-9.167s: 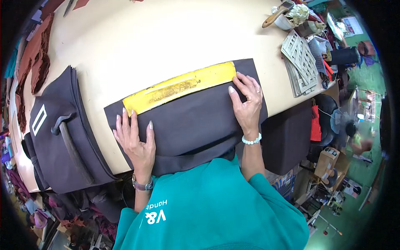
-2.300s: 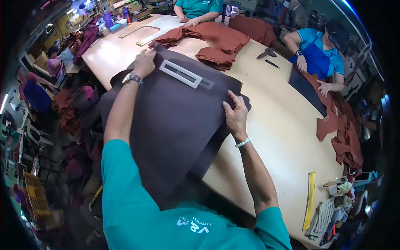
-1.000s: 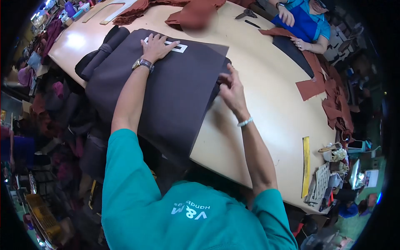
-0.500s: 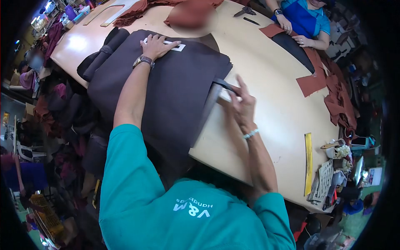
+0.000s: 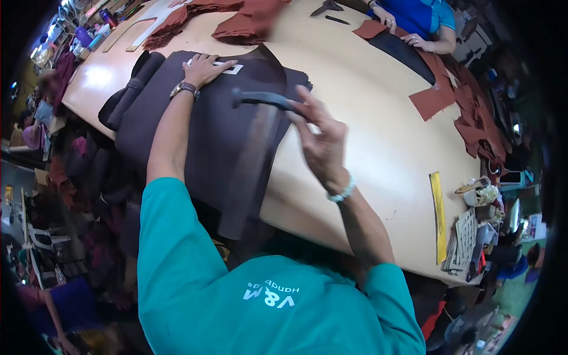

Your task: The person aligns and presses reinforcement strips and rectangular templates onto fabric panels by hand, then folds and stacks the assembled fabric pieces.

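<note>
My left hand lies flat with fingers spread on a white card-like piece with a rectangular cutout. That piece rests near the far side of a stack of dark brown sheets, which looks like leather or fabric. My right hand is raised over the stack's right edge, its fingers closed around a dark-handled tool. The handle points left across the stack. Below it hangs a long blurred strip; I cannot tell whether it is a blade or a sheet edge.
A rolled dark bundle lies left of the stack. Reddish-brown pieces are at the back. Across the table, a co-worker's hands handle dark and reddish pieces. A yellow strip and patterned cards lie at the right edge.
My right hand has moved left and up, bringing the tool from the stack's right edge to over the stack. My left hand stays pressed on the white piece. The view has shifted slightly.
</note>
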`<state>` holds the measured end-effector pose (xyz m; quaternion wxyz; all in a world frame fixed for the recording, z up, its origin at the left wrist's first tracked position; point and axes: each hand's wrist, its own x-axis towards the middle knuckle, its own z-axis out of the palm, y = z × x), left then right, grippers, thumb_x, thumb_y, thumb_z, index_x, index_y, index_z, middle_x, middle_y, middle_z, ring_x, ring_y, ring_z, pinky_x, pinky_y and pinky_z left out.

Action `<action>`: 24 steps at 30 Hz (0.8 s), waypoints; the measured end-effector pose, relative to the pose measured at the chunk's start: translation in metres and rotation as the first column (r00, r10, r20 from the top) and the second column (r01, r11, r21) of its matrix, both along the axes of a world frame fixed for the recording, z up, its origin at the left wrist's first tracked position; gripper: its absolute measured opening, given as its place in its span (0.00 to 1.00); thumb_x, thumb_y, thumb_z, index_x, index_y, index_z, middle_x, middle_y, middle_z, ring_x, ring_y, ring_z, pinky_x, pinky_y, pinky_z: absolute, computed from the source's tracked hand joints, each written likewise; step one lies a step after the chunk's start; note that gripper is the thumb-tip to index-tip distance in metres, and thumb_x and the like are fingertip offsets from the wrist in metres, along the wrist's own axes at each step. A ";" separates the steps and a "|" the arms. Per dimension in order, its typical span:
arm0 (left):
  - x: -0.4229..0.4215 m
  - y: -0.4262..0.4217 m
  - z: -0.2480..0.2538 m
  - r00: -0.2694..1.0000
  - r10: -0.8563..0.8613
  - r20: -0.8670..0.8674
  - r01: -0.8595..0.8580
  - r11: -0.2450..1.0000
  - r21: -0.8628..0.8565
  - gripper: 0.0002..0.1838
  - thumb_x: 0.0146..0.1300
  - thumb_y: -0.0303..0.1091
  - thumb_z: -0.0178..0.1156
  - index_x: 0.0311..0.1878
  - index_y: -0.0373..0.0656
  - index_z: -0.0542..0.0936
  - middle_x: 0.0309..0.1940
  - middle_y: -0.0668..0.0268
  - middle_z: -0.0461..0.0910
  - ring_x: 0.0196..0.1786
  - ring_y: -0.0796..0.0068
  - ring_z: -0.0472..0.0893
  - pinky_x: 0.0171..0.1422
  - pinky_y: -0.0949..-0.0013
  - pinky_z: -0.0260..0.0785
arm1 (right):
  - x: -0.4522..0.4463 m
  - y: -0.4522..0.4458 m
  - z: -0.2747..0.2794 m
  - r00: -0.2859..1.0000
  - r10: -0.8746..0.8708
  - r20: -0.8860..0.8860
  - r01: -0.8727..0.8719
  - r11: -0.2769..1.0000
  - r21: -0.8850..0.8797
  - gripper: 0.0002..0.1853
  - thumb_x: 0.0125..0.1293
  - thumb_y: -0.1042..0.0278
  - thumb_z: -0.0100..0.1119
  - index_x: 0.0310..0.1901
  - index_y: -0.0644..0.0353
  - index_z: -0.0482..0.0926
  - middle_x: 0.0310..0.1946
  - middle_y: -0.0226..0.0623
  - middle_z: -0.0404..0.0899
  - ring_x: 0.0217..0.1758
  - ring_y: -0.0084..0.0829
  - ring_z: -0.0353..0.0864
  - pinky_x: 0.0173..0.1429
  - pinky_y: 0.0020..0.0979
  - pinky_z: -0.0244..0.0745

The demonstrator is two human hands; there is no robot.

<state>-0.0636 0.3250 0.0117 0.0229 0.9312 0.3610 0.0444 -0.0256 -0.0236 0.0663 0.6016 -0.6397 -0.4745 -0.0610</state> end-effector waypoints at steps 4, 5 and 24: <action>-0.003 -0.010 0.009 0.999 -0.038 -0.007 0.038 0.999 0.011 0.46 0.49 0.80 0.41 0.61 0.53 0.72 0.62 0.58 0.67 0.68 0.54 0.61 0.65 0.33 0.46 | -0.014 0.042 -0.027 0.998 -0.024 0.061 0.030 0.994 -0.101 0.24 0.56 0.77 0.57 0.58 0.60 0.70 0.36 0.42 0.82 0.36 0.41 0.83 0.43 0.31 0.77; -0.002 0.002 0.001 0.996 -0.078 -0.034 0.079 0.996 0.036 0.45 0.50 0.79 0.40 0.61 0.54 0.71 0.62 0.58 0.67 0.67 0.55 0.62 0.65 0.32 0.46 | -0.011 0.048 -0.043 0.990 -0.057 0.126 0.087 0.965 -0.245 0.25 0.58 0.76 0.57 0.59 0.58 0.70 0.41 0.40 0.82 0.43 0.39 0.81 0.48 0.32 0.75; -0.002 0.000 0.011 0.989 -0.089 -0.119 0.100 0.991 0.086 0.32 0.64 0.62 0.38 0.64 0.54 0.68 0.62 0.60 0.68 0.66 0.60 0.65 0.69 0.58 0.53 | -0.027 -0.233 -0.068 0.770 -0.494 0.403 0.626 0.463 -0.628 0.29 0.55 0.64 0.60 0.60 0.60 0.67 0.63 0.48 0.61 0.67 0.51 0.57 0.68 0.53 0.52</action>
